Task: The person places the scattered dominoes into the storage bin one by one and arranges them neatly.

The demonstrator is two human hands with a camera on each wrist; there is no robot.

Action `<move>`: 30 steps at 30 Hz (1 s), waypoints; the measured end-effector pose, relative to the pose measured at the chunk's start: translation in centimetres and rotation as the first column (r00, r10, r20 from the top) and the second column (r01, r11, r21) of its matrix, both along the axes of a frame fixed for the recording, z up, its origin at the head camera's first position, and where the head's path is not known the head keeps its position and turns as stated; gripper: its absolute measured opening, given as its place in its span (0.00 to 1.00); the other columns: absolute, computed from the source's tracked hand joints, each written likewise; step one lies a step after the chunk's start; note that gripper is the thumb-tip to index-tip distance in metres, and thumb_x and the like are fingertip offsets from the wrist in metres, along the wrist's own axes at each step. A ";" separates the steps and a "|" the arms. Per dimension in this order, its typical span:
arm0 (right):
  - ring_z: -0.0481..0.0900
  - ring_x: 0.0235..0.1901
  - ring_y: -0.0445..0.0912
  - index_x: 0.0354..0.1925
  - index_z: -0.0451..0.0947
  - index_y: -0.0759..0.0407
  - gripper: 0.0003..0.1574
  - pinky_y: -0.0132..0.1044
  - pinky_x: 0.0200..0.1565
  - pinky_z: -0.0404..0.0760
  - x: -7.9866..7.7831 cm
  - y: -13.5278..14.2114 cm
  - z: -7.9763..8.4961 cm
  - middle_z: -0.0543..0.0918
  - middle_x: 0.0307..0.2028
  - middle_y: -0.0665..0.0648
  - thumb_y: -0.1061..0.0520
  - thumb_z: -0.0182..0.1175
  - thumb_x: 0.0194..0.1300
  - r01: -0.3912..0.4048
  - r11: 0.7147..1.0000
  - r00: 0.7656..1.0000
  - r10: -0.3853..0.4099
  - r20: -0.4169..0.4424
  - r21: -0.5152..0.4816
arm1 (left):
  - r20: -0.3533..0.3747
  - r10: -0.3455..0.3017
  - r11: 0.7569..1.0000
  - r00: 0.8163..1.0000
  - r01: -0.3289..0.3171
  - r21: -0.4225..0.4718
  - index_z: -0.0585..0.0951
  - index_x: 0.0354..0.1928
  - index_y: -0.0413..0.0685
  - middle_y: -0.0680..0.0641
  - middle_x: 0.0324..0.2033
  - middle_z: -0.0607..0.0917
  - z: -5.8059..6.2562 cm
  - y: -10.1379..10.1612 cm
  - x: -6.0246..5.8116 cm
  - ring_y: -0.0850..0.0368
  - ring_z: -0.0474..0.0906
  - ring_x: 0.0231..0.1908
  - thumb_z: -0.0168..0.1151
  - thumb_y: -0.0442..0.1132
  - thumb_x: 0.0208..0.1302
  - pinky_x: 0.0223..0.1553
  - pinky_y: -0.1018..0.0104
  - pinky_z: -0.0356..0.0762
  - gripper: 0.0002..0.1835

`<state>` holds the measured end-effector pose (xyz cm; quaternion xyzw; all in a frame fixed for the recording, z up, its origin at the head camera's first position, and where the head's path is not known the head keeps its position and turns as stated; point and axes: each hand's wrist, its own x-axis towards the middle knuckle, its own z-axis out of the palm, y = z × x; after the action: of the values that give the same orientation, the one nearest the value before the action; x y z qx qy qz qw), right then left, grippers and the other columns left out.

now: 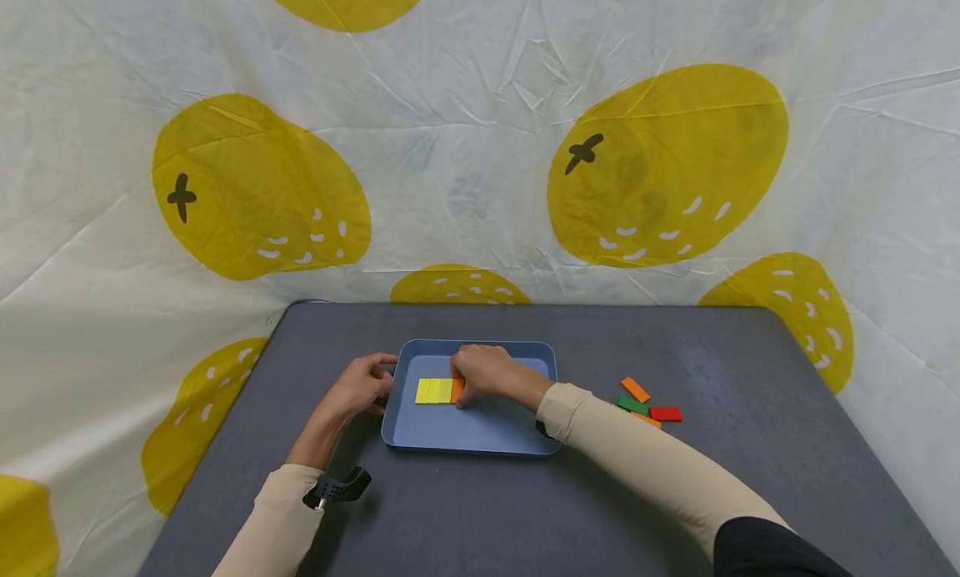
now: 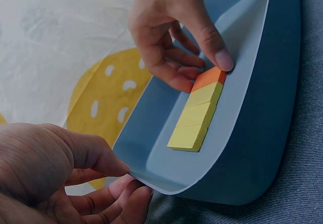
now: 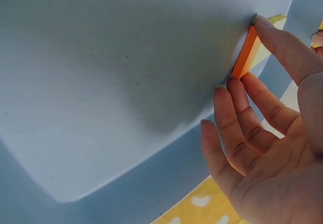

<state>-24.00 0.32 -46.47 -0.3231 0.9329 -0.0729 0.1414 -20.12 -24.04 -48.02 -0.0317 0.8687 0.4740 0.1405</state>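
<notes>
A blue tray point(image 1: 480, 435) lies on the table, with a row of yellow blocks point(image 2: 192, 120) flat inside it. At the end of that row, touching the last yellow one, is an orange block point(image 3: 245, 55). My right hand point(image 1: 486, 372) reaches into the tray and pinches the orange block by its two short ends between thumb and forefinger; the other fingers are bent beside it. At the tray's left edge, my left hand point(image 1: 362, 387) grips the rim between thumb and fingers, as the left wrist view shows.
To the right of the tray, loose blocks lie on the grey table point(image 1: 480, 519): an orange block point(image 1: 635, 389), a green block point(image 1: 632, 405), a red block point(image 1: 666, 413) and another orange one partly behind the sleeve. A white cloth point(image 1: 465, 185) with yellow fruit prints hangs behind.
</notes>
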 end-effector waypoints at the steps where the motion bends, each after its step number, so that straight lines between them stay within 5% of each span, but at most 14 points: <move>1: 0.73 0.36 0.43 0.41 0.85 0.52 0.22 0.37 0.35 0.73 0.0 0.0 0.0 0.76 0.35 0.48 0.42 0.78 0.53 0.000 1.000 1.000 0.000 0.000 -0.003 | -0.002 -0.003 1.000 1.000 0.003 0.003 0.70 0.71 0.40 0.38 0.42 0.79 0.0 0.0 0.0 0.48 0.78 0.37 0.55 0.29 0.69 0.32 0.56 0.83 0.28; 15: 0.76 0.41 0.42 0.50 0.84 0.52 0.29 0.42 0.43 0.78 0.5 1.9 0.7 0.80 0.41 0.48 0.42 0.78 0.53 0.027 0.997 1.000 -0.027 0.000 -0.067 | 0.006 -0.009 1.000 1.000 0.009 0.007 0.70 0.71 0.39 0.36 0.43 0.80 -0.1 0.0 0.3 0.46 0.79 0.39 0.56 0.29 0.69 0.32 0.55 0.83 0.28; 30: 0.81 0.50 0.50 0.53 0.83 0.57 0.28 0.48 0.51 0.80 1.4 6.2 3.6 0.84 0.48 0.54 0.49 0.77 0.57 0.057 0.963 0.996 -0.037 0.080 -0.263 | 0.007 -0.003 1.000 1.000 0.003 -0.006 0.70 0.70 0.39 0.37 0.41 0.79 0.0 0.2 0.3 0.47 0.77 0.38 0.55 0.29 0.69 0.31 0.56 0.83 0.28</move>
<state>-22.59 6.50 -42.92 -0.3138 0.9164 -0.2123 0.1294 -19.77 -23.84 -48.04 -0.0324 0.8696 0.4712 0.1439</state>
